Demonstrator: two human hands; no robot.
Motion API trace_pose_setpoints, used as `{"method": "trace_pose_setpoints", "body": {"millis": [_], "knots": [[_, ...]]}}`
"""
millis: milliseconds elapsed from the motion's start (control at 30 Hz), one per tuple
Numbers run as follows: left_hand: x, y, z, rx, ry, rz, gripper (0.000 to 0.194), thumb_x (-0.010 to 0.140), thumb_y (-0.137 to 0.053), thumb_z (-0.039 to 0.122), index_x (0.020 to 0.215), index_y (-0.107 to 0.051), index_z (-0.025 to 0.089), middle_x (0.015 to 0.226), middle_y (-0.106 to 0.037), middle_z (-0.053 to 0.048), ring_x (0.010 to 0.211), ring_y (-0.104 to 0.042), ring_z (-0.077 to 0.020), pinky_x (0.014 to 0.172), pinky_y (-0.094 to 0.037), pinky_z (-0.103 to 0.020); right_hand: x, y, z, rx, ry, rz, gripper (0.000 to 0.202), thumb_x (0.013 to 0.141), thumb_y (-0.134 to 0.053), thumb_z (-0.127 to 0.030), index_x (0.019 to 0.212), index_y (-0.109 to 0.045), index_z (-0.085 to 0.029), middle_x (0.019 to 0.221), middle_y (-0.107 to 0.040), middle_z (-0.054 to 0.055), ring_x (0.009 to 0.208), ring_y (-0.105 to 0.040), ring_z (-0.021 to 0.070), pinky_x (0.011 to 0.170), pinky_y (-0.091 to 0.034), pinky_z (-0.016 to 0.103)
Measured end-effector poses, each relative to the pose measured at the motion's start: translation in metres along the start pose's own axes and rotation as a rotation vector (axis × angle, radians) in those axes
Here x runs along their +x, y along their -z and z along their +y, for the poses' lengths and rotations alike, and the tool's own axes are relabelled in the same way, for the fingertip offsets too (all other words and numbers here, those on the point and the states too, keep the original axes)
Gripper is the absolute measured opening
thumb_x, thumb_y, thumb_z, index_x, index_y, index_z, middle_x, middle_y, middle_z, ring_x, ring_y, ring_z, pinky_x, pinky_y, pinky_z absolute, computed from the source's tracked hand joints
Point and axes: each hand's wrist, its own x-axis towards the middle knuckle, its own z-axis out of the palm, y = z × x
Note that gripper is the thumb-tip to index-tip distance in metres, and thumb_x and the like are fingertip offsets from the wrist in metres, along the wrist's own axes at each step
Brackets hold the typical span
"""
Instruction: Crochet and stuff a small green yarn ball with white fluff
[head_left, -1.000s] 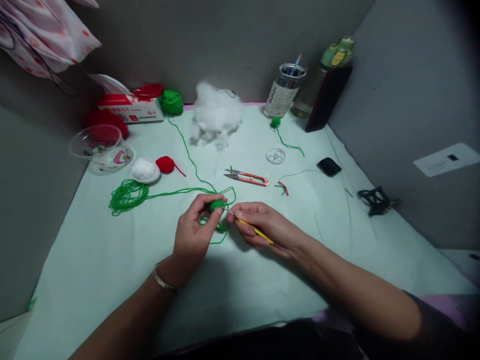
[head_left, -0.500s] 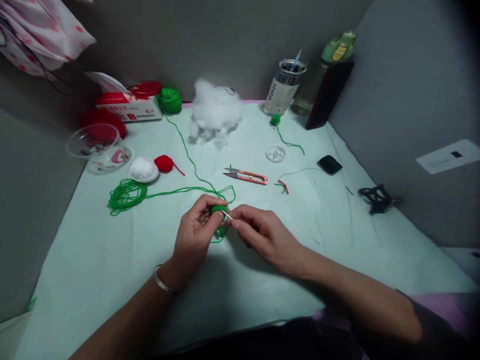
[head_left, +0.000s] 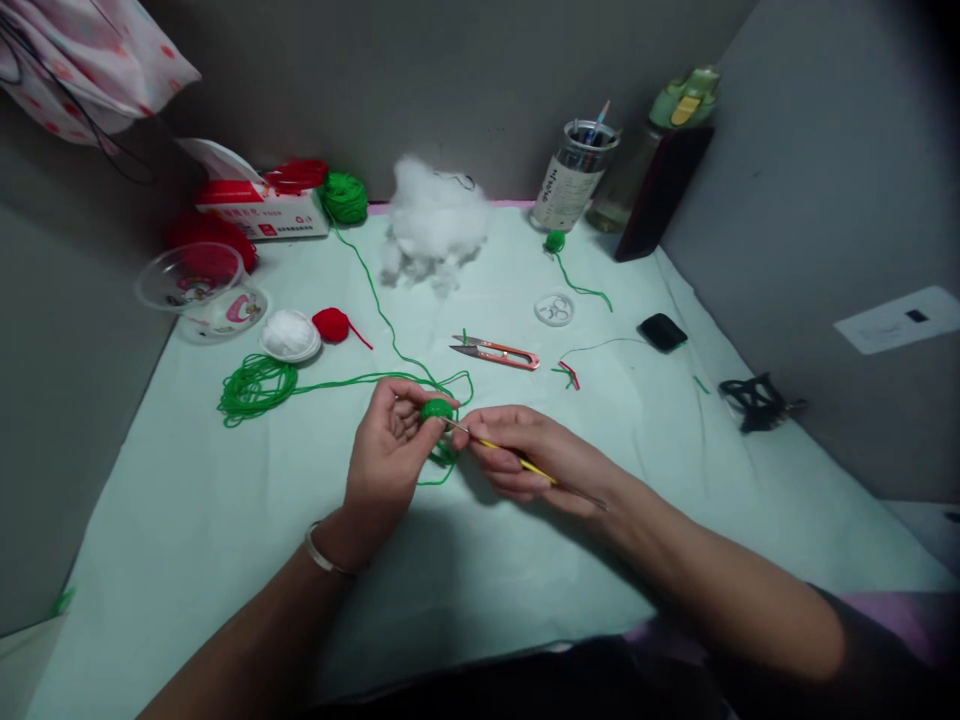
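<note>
Pinched between the fingers and thumb of my left hand (head_left: 390, 445) is a small green crocheted piece (head_left: 436, 409). My right hand (head_left: 536, 455) grips a crochet hook (head_left: 517, 460) with a yellow handle, its metal tip touching the green piece near my left thumb. Green yarn (head_left: 442, 456) hangs below the piece between my hands. More strands run left to a loose green coil (head_left: 259, 388) and back to a green ball (head_left: 346, 198). Orange-handled thread snips (head_left: 496, 352) lie beyond my hands.
White stuffing (head_left: 435, 215) sits at the back. Left are a white yarn ball (head_left: 290, 335), a red ball (head_left: 331, 325) and plastic tubs (head_left: 191, 278). Right are a pen can (head_left: 574, 178), a bottle (head_left: 675, 110), a black clip (head_left: 757, 400) and a small green ball (head_left: 555, 241).
My right hand has turned, so the hook's yellow handle now shows along the palm. The green piece has tilted slightly in my left hand. The whole view has shifted a little.
</note>
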Motion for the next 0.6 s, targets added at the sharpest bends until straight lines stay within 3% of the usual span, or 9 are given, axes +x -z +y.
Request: {"method": "trace_pose_setpoints", "body": {"millis": [67,200,400,600], "knots": [[0.0025,0.0029,0.0005,0.044,-0.062,0.051,0.024,0.08,-0.076,0.018,0.094,-0.057,0.022,0.098,-0.076,-0.006,0.092,-0.071,-0.0179,0.082,-0.056,-0.029,0.001,0.0059,0.0008,0.047,-0.081,-0.091,0.016,0.094,-0.065,-0.028,0.09,-0.069,-0.012,0.052,-0.042,-0.011,0.035,-0.021,0.001,0.036,-0.017,0.018],[0.0055,0.0083,0.0031,0.195,-0.105,0.098,0.019,0.083,-0.077,0.022,0.099,-0.069,0.02,0.093,-0.07,-0.003,0.081,-0.063,-0.0146,0.073,-0.052,-0.025,-0.002,0.0066,0.0033,0.009,-0.112,-0.224,0.018,0.094,-0.066,-0.029,0.092,-0.07,-0.012,0.05,-0.047,-0.01,0.033,-0.026,0.0018,0.035,-0.019,0.018],[0.002,0.0078,0.0013,0.247,-0.1,0.008,0.015,0.086,-0.074,0.023,0.101,-0.073,0.021,0.093,-0.071,-0.003,0.086,-0.065,-0.0163,0.081,-0.052,-0.027,-0.0045,-0.0007,-0.0016,-0.138,0.069,0.031,0.017,0.095,-0.064,-0.031,0.09,-0.068,-0.014,0.051,-0.05,-0.01,0.035,-0.028,0.0016,0.038,-0.015,0.019],[0.0004,0.0054,-0.0011,0.264,-0.089,-0.011,0.016,0.086,-0.073,0.021,0.102,-0.07,0.021,0.098,-0.073,-0.004,0.091,-0.068,-0.0184,0.086,-0.053,-0.03,-0.002,0.0008,0.0004,-0.195,0.113,0.085,0.017,0.097,-0.061,-0.029,0.09,-0.068,-0.016,0.05,-0.05,-0.01,0.035,-0.028,0.0022,0.04,-0.016,0.021]]}}
